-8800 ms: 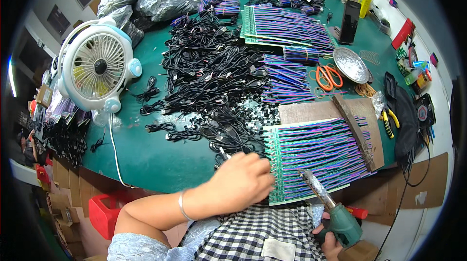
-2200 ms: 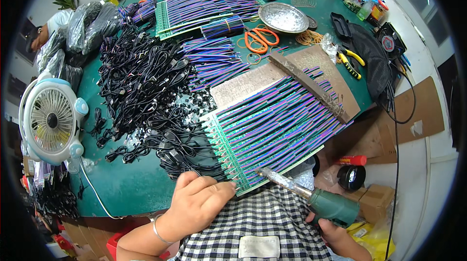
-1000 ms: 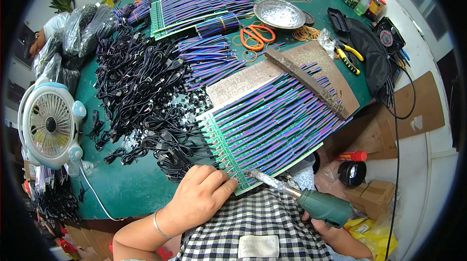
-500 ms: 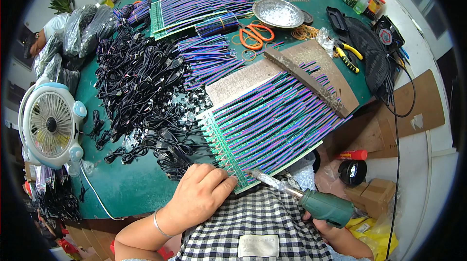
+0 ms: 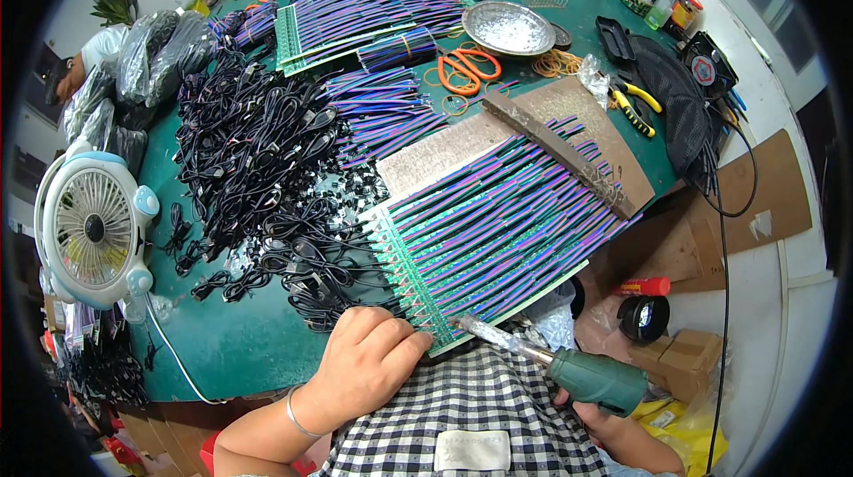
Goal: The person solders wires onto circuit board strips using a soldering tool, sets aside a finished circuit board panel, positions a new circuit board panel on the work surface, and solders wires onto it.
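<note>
My left hand (image 5: pixel 369 361) is lying curled, palm down, on the near corner of the green board (image 5: pixel 484 242) of striped wires, fingers pressing its edge. My right hand (image 5: pixel 600 415) is closing its grip on one green iron (image 5: pixel 569 369), tip touching the board's near edge. The board is lying on the green surface (image 5: pixel 240 344). One fan (image 5: pixel 93 228) is standing left. One pair of orange scissors (image 5: pixel 462 68) is lying far off.

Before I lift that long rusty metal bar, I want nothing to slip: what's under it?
The rusty metal bar lies across the far ends of the purple and green wire bundles, on a brown board. Whether anything else lies beneath it is hidden by the bar itself.
</note>
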`<act>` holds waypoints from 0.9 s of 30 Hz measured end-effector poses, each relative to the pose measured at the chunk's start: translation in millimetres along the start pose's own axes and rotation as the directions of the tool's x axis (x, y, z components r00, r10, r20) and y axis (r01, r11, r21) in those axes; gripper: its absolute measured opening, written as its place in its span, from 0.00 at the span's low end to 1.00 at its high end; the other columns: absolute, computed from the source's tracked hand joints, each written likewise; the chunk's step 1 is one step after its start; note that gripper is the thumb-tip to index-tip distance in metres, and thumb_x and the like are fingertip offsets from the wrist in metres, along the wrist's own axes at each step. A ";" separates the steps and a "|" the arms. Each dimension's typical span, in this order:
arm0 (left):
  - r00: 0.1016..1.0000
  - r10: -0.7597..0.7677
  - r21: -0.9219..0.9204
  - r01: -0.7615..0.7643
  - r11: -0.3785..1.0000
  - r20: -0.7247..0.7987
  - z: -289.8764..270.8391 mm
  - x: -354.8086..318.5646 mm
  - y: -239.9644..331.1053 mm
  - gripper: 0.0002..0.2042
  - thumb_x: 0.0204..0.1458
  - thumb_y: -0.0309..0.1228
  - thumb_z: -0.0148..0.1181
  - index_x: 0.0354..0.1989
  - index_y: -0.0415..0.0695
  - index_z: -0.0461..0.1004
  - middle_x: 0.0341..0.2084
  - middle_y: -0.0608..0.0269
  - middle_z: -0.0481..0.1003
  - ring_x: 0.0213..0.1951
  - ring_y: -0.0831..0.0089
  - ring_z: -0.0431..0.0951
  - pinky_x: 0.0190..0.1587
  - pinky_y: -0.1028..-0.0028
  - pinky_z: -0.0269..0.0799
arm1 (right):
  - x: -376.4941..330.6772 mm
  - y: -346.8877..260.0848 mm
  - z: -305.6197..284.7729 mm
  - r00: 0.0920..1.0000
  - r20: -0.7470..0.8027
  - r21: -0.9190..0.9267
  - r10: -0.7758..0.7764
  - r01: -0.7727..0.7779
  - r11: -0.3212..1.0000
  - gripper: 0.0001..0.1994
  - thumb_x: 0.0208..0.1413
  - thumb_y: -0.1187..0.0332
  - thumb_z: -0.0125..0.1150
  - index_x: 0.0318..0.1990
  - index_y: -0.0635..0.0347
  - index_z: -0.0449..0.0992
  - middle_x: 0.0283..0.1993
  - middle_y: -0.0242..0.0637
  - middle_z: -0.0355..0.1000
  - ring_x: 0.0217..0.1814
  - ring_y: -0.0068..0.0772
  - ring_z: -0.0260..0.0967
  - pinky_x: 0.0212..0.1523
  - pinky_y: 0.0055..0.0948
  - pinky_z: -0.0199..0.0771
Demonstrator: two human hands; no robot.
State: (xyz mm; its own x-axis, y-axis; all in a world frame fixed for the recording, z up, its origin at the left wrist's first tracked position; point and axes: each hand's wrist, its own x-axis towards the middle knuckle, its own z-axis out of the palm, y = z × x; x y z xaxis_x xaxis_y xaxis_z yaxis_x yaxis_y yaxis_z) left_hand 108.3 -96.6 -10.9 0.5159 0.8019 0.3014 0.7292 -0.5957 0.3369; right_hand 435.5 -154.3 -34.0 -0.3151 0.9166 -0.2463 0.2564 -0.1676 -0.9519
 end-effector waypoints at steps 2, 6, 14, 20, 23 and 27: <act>1.000 -0.005 -0.017 0.004 1.000 -0.010 2.4 0.0 -1.0 0.12 0.40 0.27 0.57 0.36 0.44 0.74 0.29 0.67 0.71 0.34 0.70 0.69 0.36 0.71 0.64 | -1.6 -1.2 1.7 1.000 -0.004 -0.013 0.023 -0.023 1.000 0.14 0.46 0.69 0.62 0.40 0.66 0.76 0.38 0.43 0.75 0.40 0.37 0.74 0.43 0.32 0.72; 0.995 -0.049 -0.055 0.045 0.997 -0.084 7.2 1.3 1.0 0.15 0.32 0.22 0.65 0.32 0.46 0.74 0.26 0.68 0.71 0.30 0.68 0.69 0.32 0.69 0.63 | 0.2 -0.2 4.2 0.998 -0.014 0.062 0.067 -0.066 0.996 0.15 0.45 0.68 0.63 0.41 0.66 0.75 0.40 0.42 0.74 0.41 0.36 0.74 0.45 0.31 0.72; 0.994 -0.063 -0.053 0.058 0.997 -0.091 7.2 3.3 2.4 0.14 0.32 0.22 0.66 0.32 0.45 0.74 0.25 0.68 0.71 0.30 0.68 0.70 0.32 0.68 0.63 | -0.6 -6.8 7.5 0.989 -0.042 0.070 0.138 -0.135 0.988 0.17 0.44 0.67 0.64 0.42 0.66 0.74 0.40 0.41 0.73 0.41 0.34 0.73 0.45 0.29 0.72; 0.994 -0.061 -0.054 0.057 0.997 -0.086 8.7 2.7 2.0 0.13 0.33 0.23 0.66 0.31 0.44 0.74 0.24 0.68 0.70 0.30 0.68 0.70 0.32 0.68 0.63 | -0.3 2.5 14.2 0.979 -0.088 0.261 0.182 -0.154 0.953 0.17 0.43 0.68 0.65 0.42 0.66 0.75 0.39 0.41 0.74 0.41 0.34 0.74 0.44 0.29 0.72; 0.994 -0.057 -0.053 0.053 0.997 -0.089 8.3 2.4 2.0 0.13 0.33 0.23 0.66 0.31 0.44 0.74 0.24 0.68 0.70 0.30 0.68 0.70 0.32 0.68 0.63 | -2.3 6.6 13.9 0.988 -0.064 0.164 0.138 -0.126 0.978 0.17 0.43 0.68 0.65 0.41 0.65 0.75 0.39 0.41 0.74 0.40 0.34 0.74 0.44 0.29 0.72; 0.995 -0.061 -0.057 0.056 0.997 -0.084 8.7 3.6 1.7 0.14 0.32 0.23 0.66 0.31 0.45 0.74 0.25 0.68 0.70 0.30 0.68 0.70 0.33 0.68 0.63 | 2.5 -4.8 12.7 0.990 -0.054 0.143 0.134 -0.125 0.982 0.15 0.44 0.68 0.65 0.40 0.66 0.75 0.39 0.42 0.74 0.39 0.34 0.74 0.42 0.29 0.73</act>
State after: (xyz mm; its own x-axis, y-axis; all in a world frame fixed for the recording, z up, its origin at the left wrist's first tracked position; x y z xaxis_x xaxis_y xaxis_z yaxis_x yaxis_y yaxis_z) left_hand 115.2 -94.3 -17.0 0.4311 0.8299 0.3542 0.7303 -0.5515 0.4032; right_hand 421.9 -155.8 -32.4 -0.2279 0.9042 -0.3613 0.1602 -0.3312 -0.9299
